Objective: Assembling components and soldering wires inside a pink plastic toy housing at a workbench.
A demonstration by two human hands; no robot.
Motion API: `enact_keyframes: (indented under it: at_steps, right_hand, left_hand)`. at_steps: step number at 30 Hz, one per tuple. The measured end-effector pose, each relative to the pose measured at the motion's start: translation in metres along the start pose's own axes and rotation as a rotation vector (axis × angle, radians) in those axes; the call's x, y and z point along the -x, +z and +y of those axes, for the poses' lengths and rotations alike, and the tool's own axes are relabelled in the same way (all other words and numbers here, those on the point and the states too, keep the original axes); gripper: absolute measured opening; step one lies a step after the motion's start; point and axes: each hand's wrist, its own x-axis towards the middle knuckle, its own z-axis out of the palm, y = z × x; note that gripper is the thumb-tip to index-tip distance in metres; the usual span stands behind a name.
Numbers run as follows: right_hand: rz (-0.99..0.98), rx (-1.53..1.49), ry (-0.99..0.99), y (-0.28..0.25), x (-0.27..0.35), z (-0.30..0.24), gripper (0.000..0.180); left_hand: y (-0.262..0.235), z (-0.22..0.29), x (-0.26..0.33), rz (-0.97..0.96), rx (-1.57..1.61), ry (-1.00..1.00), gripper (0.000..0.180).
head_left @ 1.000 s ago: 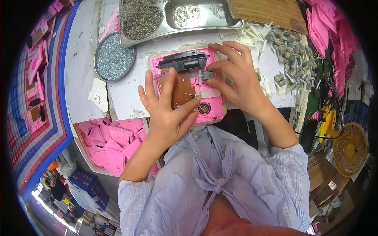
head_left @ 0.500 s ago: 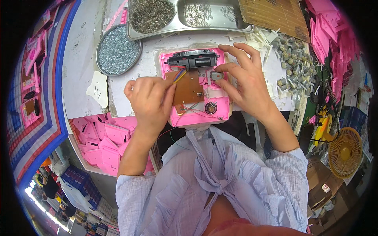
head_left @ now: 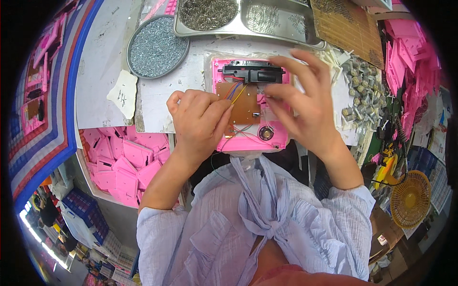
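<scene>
An open pink plastic casing [head_left: 285, 141] lies in front of me, with a brown circuit board [head_left: 248, 102], a long black plastic part [head_left: 253, 74] along its far side and a small round speaker [head_left: 265, 133] at its near right. My left hand [head_left: 198, 117] is closed at the board's left edge, pinching thin coloured wires [head_left: 235, 89], red, blue and yellow. Over the casing's right side hovers my right hand [head_left: 310, 107], fingers spread and slightly blurred. Its thumb and forefinger tips are by a small pink bracket [head_left: 261, 99]; nothing shows between them.
A round dish [head_left: 158, 47] of small screws stands far left, beside a torn paper piece [head_left: 123, 94]. Behind the casing is a metal tray [head_left: 243, 28] of springs. Small motors [head_left: 360, 86] are heaped at right. Pink panels [head_left: 126, 167] fill a box at lower left.
The view has shifted, so the bench appears farther right. A small grey motor beneath my right fingertips no longer shows. My left hand still pinches the wires, which look more fanned out.
</scene>
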Motion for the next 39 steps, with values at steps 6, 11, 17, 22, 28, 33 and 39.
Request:
enact_keyframes:
  at_steps: [6, 11, 17, 22, 28, 33, 39]
  right_hand:
    - [-0.113, -0.056, -0.234, 0.033, -0.033, -0.001, 0.017]
    - [-0.180, 0.008, -0.420, 0.035, -0.047, -0.003, 0.020]
    - [-0.108, 0.019, -0.611, 0.046, -0.051, 0.010, 0.024]
    - [-0.004, -0.045, -0.508, 0.037, -0.036, 0.017, 0.024]
    - [0.120, -0.153, -0.226, 0.031, -0.009, 0.020, 0.026]
    - [0.237, -0.214, -0.022, 0.025, 0.008, 0.018, 0.022]
    - [0.306, -0.502, 0.223, 0.032, 0.027, 0.014, 0.018]
  left_hand:
    - [0.000, 0.002, -0.003, 0.004, 0.017, 0.011, 0.018]
    - [-0.005, -0.002, -0.002, -0.008, 0.008, -0.021, 0.019]
    - [-0.017, -0.009, -0.001, -0.060, 0.017, 0.010, 0.025]
    - [-0.022, -0.013, 0.001, -0.121, 0.061, 0.018, 0.032]
    - [-0.038, 0.006, -0.022, -0.099, 0.133, -0.004, 0.032]
    - [-0.007, 0.030, -0.048, -0.030, 0.395, -0.006, 0.034]
    - [0.018, 0.030, -0.060, -0.103, 0.495, -0.020, 0.022]
